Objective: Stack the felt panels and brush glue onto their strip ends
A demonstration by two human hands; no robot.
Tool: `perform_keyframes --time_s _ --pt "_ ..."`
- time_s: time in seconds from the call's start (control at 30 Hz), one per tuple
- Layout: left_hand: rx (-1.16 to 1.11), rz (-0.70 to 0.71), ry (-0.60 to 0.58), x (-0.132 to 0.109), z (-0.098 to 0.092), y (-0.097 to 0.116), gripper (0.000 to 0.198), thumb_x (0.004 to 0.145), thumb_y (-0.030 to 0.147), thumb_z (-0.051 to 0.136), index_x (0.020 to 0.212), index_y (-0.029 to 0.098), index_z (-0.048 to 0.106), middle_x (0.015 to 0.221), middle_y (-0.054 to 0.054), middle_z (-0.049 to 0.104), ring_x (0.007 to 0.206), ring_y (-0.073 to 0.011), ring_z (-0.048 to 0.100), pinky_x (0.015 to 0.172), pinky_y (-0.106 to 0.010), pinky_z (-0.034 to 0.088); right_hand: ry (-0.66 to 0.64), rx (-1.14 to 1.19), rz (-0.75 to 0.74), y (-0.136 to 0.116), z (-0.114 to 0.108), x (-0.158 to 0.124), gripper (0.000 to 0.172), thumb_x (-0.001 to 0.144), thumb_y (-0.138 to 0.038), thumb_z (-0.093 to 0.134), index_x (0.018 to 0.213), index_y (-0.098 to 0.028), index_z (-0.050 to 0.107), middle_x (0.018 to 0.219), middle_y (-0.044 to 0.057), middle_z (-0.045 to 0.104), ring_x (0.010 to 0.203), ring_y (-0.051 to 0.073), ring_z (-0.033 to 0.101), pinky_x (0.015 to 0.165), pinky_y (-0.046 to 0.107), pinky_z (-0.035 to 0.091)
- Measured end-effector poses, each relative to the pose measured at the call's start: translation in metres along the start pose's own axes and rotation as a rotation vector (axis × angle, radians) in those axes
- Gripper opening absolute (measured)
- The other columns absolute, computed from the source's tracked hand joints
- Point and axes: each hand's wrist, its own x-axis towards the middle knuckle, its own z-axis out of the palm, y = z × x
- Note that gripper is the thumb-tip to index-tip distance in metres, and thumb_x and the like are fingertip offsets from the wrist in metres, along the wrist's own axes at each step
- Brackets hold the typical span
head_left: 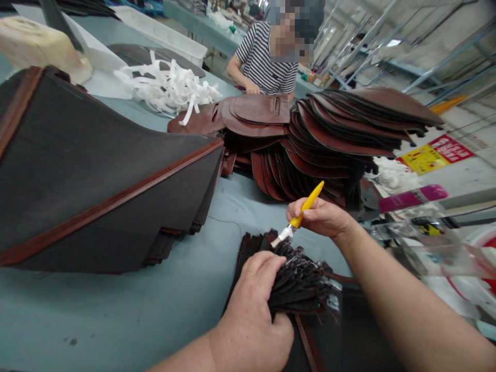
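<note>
My left hand [251, 315] is closed around a bundle of dark, glossy leather strips [298, 281] near the table's front edge. My right hand [321, 217] pinches a small brush with a yellow handle [306, 206]. The brush's pale tip touches the top edge of the bundle, just above my left fingers.
A large stack of dark panels with brown edges [93, 175] fills the left. Piles of brown leather pieces [337, 134] lie behind my hands, white paper strips [170, 88] further back. A person in a striped shirt [267, 62] works across the blue-grey table [116, 310]. Bottles and clutter [418, 199] sit right.
</note>
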Motion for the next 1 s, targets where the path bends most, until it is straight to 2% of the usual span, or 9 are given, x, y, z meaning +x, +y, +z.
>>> perform_keyframes --time_s 0.13,0.23,0.33,0.43,0.5,0.67,0.77,0.87,1.0 --pt "0.004 -0.047 -0.004 0.001 -0.002 0.004 0.069 0.053 -0.001 0.043 0.119 0.016 0.044 0.131 -0.009 0.035 0.121 -0.0207 0.038 0.106 -0.035 0.032 -0.038 -0.056 -0.04 -0.015 -0.003 -0.011 0.017 0.063 -0.034 0.074 0.068 -0.019 0.068 0.063 0.001 0.048 0.063 0.016 0.047 0.057 0.028 0.035" --pt "0.02 -0.048 -0.027 0.004 -0.005 0.004 0.066 0.052 0.0 0.044 0.117 0.016 0.045 0.127 -0.009 0.041 0.119 -0.0209 0.039 0.107 -0.037 0.03 0.067 -0.056 -0.091 -0.02 -0.007 -0.015 0.016 0.064 -0.035 0.074 0.068 -0.022 0.068 0.065 0.001 0.048 0.065 0.017 0.048 0.057 0.028 0.035" --pt "0.008 -0.022 -0.02 0.007 -0.006 0.003 0.063 0.051 0.001 0.043 0.112 0.016 0.047 0.117 -0.006 0.048 0.113 -0.0181 0.044 0.104 -0.034 0.034 0.151 -0.1 -0.089 -0.019 -0.007 -0.014 0.016 0.064 -0.034 0.075 0.074 -0.022 0.068 0.072 0.002 0.052 0.07 0.017 0.049 0.06 0.029 0.037" --pt "-0.001 -0.007 -0.004 0.007 -0.005 0.002 0.062 0.05 0.0 0.043 0.109 0.018 0.047 0.117 -0.005 0.049 0.111 -0.0169 0.045 0.102 -0.033 0.036 0.032 -0.154 -0.067 -0.021 -0.002 -0.016 0.017 0.065 -0.034 0.074 0.072 -0.02 0.069 0.068 0.003 0.052 0.068 0.018 0.049 0.06 0.03 0.037" --pt "0.017 -0.002 -0.01 0.007 -0.005 0.002 0.062 0.05 0.0 0.043 0.109 0.019 0.047 0.116 -0.004 0.05 0.114 -0.0181 0.043 0.104 -0.036 0.033 -0.01 -0.128 -0.093 -0.025 -0.002 -0.018 0.017 0.065 -0.035 0.074 0.069 -0.02 0.069 0.064 0.002 0.051 0.066 0.017 0.049 0.058 0.029 0.037" --pt "0.073 -0.104 -0.043 0.006 -0.006 0.003 0.063 0.052 0.001 0.047 0.111 0.022 0.049 0.12 -0.003 0.051 0.127 -0.0254 0.031 0.111 -0.05 0.013 0.236 -0.042 -0.112 -0.02 -0.004 -0.012 0.019 0.063 -0.033 0.076 0.075 -0.021 0.068 0.071 0.002 0.057 0.066 0.015 0.051 0.059 0.027 0.04" --pt "0.025 -0.12 -0.038 0.006 -0.005 0.002 0.063 0.053 0.001 0.046 0.112 0.023 0.049 0.122 -0.003 0.05 0.125 -0.0258 0.034 0.109 -0.051 0.019 0.236 -0.092 -0.02 -0.005 0.003 0.0 0.024 0.06 -0.035 0.077 0.073 -0.018 0.068 0.067 0.002 0.058 0.06 0.014 0.05 0.056 0.026 0.039" --pt "-0.027 -0.061 -0.004 0.006 -0.003 0.0 0.062 0.053 0.0 0.046 0.111 0.021 0.049 0.119 -0.004 0.05 0.118 -0.0226 0.041 0.106 -0.043 0.029 0.295 -0.229 0.051 0.003 0.011 0.009 0.026 0.057 -0.033 0.077 0.07 -0.014 0.067 0.062 0.002 0.057 0.054 0.012 0.047 0.051 0.025 0.036" --pt "-0.031 -0.006 0.019 0.007 -0.003 -0.002 0.058 0.052 0.0 0.045 0.107 0.02 0.049 0.117 -0.003 0.051 0.115 -0.0192 0.042 0.106 -0.038 0.029 0.461 -0.274 -0.039 -0.006 0.013 0.007 0.025 0.055 -0.032 0.077 0.07 -0.016 0.066 0.059 0.001 0.056 0.053 0.012 0.045 0.05 0.025 0.035"
